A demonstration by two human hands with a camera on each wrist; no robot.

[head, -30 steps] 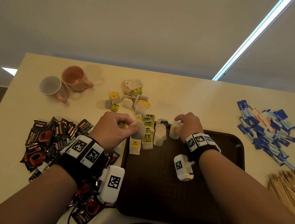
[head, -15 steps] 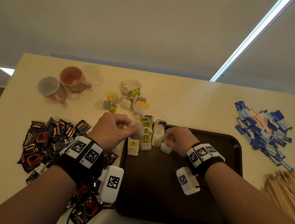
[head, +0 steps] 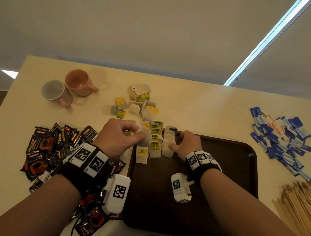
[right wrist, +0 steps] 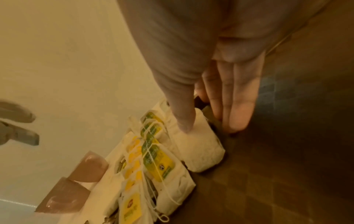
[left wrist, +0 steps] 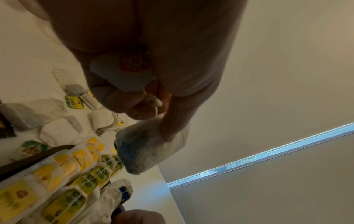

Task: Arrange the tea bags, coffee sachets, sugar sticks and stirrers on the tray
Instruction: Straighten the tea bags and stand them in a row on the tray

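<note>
The right hand (head: 186, 145) has come back from mid-tray to the rows of tea bags (head: 156, 138) at the brown tray's (head: 240, 195) far-left corner, straight fingers (right wrist: 237, 106) beside the outer row, thumb pressing a plain bag (right wrist: 201, 145): squaring up, likely. The left hand (head: 120, 136) still pinches a round tea bag (left wrist: 151, 145) just off the tray's left edge. Coffee sachets (head: 52, 145), sugar sticks (head: 281, 140) and stirrers (head: 305, 204) wait on the table (head: 204, 105) around the tray, untouched.

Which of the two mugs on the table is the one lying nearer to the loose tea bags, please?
The pink mug, lying on its side farther back; the grey-lined mug lies left of it, farther from the loose tea bags.
</note>
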